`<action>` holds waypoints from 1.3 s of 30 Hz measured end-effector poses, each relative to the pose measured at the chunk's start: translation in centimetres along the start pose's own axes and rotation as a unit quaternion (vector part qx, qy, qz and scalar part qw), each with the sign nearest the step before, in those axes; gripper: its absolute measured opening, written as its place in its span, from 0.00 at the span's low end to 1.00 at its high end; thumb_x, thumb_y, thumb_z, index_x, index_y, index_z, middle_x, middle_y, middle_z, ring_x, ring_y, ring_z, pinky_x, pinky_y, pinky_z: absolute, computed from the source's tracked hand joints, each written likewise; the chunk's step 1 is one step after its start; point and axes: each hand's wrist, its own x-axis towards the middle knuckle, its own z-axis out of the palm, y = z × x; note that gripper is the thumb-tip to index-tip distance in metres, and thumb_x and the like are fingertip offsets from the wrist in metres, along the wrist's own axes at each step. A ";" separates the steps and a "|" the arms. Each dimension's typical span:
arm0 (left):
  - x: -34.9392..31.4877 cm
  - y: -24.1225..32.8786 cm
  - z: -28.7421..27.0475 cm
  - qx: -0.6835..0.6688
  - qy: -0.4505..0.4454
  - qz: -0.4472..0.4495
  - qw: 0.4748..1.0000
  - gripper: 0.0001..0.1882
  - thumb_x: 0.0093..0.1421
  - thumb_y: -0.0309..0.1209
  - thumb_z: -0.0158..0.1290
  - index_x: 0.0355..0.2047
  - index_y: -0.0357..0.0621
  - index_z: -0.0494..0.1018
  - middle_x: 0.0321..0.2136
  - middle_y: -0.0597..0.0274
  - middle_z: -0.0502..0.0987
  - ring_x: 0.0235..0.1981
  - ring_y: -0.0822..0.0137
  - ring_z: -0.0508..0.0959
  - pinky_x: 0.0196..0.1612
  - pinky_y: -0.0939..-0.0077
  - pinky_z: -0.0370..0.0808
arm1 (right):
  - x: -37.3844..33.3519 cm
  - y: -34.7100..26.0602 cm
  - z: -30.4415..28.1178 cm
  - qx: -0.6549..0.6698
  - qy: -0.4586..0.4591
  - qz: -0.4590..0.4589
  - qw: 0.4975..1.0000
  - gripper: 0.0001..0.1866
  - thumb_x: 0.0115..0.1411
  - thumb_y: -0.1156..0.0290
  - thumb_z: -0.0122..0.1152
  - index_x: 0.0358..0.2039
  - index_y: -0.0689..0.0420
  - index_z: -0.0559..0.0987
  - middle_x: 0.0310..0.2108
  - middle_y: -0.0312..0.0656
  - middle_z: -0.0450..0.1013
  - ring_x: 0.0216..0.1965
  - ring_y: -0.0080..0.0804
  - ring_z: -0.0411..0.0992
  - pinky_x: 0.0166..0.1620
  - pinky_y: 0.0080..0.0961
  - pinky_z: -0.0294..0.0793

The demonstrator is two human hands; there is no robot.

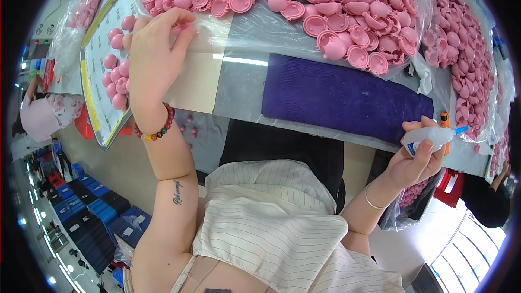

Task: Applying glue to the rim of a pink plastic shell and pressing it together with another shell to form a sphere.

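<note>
Bottle in right hand, gripped it at table's near edge; curled left hand at pink piece, could not tell if gripping. Had shells on clear plastic, balls on tray, bare room beside purple cloth.

Tilted white bottle, blue-tipped; pink shells heaped

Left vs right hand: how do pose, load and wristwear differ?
- Pose: left hand shows its back to the camera; right hand has its palm turned up.
- Load: left has a mostly hidden pink piece at its fingers; right grips a translucent bottle.
- Wrist: left wears a beaded bracelet; right, a thin bangle.
Shared: both ungloved.
</note>
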 end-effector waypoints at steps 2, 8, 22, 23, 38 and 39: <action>0.2 0.4 0.4 -0.053 0.016 0.004 0.998 0.06 0.48 0.31 0.49 0.27 0.46 0.71 0.21 0.63 0.73 0.28 0.66 0.69 0.34 0.69 0.62 | 0.1 0.2 -0.1 0.002 0.005 -0.003 1.000 0.21 0.49 0.60 0.53 0.31 0.70 0.69 0.18 0.48 0.70 0.19 0.25 0.68 0.24 0.10 0.63; 0.2 1.2 0.7 -0.176 0.051 -0.026 0.983 0.06 0.51 0.26 0.44 0.28 0.43 0.71 0.21 0.64 0.74 0.24 0.67 0.69 0.28 0.76 0.66 | 0.1 0.1 0.0 -0.010 -0.020 -0.031 0.999 0.20 0.50 0.62 0.51 0.32 0.70 0.69 0.21 0.48 0.70 0.21 0.27 0.69 0.20 0.10 0.61; -6.4 13.1 0.8 -0.717 -0.032 0.109 0.688 0.07 0.48 0.16 0.44 0.28 0.39 0.67 0.32 0.48 0.73 0.26 0.68 0.71 0.30 0.80 0.66 | -4.1 -5.7 4.7 0.384 -0.133 0.353 0.843 0.24 0.50 0.52 0.52 0.35 0.61 0.62 0.33 0.55 0.67 0.27 0.35 0.70 0.27 0.24 0.71; -6.6 13.4 0.9 -0.727 -0.010 0.086 0.682 0.12 0.44 0.12 0.45 0.29 0.35 0.71 0.34 0.48 0.73 0.28 0.67 0.73 0.32 0.79 0.67 | -4.4 -5.5 4.4 0.379 -0.130 0.353 0.846 0.24 0.50 0.52 0.52 0.35 0.61 0.62 0.33 0.55 0.67 0.27 0.35 0.70 0.27 0.24 0.71; -7.9 13.5 1.1 -0.837 -0.185 -0.010 0.515 0.19 0.47 0.22 0.51 0.41 0.30 0.65 0.40 0.49 0.69 0.36 0.68 0.72 0.37 0.79 0.69 | -3.8 -4.9 3.1 0.292 -0.167 0.174 0.926 0.22 0.49 0.63 0.56 0.35 0.69 0.63 0.31 0.55 0.69 0.33 0.37 0.70 0.36 0.27 0.71; -7.8 13.6 0.8 -0.825 -0.191 -0.036 0.531 0.20 0.47 0.23 0.51 0.42 0.30 0.65 0.40 0.50 0.69 0.36 0.68 0.72 0.36 0.80 0.69 | -3.7 -4.8 3.2 0.291 -0.168 0.174 0.926 0.22 0.49 0.63 0.56 0.35 0.69 0.63 0.31 0.55 0.69 0.33 0.37 0.70 0.36 0.27 0.71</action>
